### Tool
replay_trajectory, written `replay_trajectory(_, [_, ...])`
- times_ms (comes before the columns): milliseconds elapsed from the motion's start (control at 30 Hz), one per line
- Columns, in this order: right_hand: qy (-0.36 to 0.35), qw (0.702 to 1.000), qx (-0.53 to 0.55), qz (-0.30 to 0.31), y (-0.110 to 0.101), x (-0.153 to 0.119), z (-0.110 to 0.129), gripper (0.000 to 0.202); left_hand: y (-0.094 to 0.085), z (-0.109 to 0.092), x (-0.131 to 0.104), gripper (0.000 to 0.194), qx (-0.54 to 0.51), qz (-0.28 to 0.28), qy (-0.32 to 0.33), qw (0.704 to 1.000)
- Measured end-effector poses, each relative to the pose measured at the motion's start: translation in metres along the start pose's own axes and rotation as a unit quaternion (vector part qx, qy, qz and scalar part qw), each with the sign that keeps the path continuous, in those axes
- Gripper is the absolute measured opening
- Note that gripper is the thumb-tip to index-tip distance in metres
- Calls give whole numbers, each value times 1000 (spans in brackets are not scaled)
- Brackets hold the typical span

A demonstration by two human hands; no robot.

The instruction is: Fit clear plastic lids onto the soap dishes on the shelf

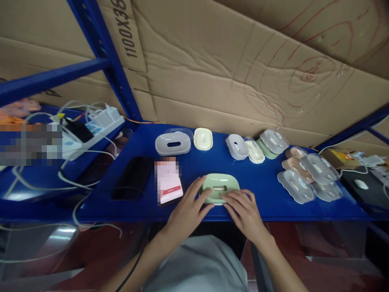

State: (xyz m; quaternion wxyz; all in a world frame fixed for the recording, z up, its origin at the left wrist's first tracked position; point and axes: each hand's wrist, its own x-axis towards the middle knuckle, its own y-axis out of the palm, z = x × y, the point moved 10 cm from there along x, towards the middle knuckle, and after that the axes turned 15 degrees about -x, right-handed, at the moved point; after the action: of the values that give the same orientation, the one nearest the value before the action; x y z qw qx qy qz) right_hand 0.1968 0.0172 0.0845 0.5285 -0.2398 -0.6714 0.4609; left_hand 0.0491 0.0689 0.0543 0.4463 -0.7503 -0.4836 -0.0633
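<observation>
A pale green plastic dish (217, 181), rounded at the corners with an oval slot in its middle, lies on the blue table close to the front edge. My left hand (192, 207) grips its left side, fingers along the rim and thumb near the front. On the right front side, my right hand (243, 205) holds it with bent fingers on the rim and slot area. Something whitish shows in the slot, too small to name. Left of the dish, close to my left hand, lies a phone (170, 182) with its screen lit.
A dark flat object (133, 178) lies left of the phone. Along the back are a grey slotted dish (161, 145), a cream dish (203, 139) and a lilac one (237, 147). Several clear-lidded boxes (296, 186) are grouped at right. Cables and a power strip (105, 117) fill the left.
</observation>
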Motion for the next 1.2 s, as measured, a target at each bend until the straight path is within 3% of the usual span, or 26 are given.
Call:
replay_trajectory(300, [-66,995,15,76,3,10,2,23,5,3,-2,32,0,14,-15,1000])
replay_trajectory(400, [-81,991,39,94,-3,43,-14,26,5,2,-3,32,10,15,-5,1000])
replay_trajectory(467, [-73,994,40,73,-2,86,-30,30,6,2,-4,34,11,13,-3,1000])
replay_trajectory(567, [-82,993,36,80,31,166,-44,39,5,3,-5,34,12,8,-7,1000])
replay_trajectory(667, [-81,981,14,177,97,238,-48,65,5,0,-4,34,23,10,-4,1000])
replay_trajectory(733, [-79,966,12,245,139,271,-45,81,6,-1,-4,35,31,16,-3,999])
replay_trajectory(833, [-93,953,24,286,176,296,-38,96,7,-1,-5,37,31,23,-2,999])
replay_trajectory(933, [-105,950,33,294,193,303,-36,101,8,2,-7,36,25,26,-7,999])
replay_trajectory(1033, [-109,951,42,285,198,304,-36,90,8,3,-8,36,24,26,-7,999])
replay_trajectory(1200, [-77,970,44,227,179,304,-46,61,6,0,-6,36,23,24,1,999])
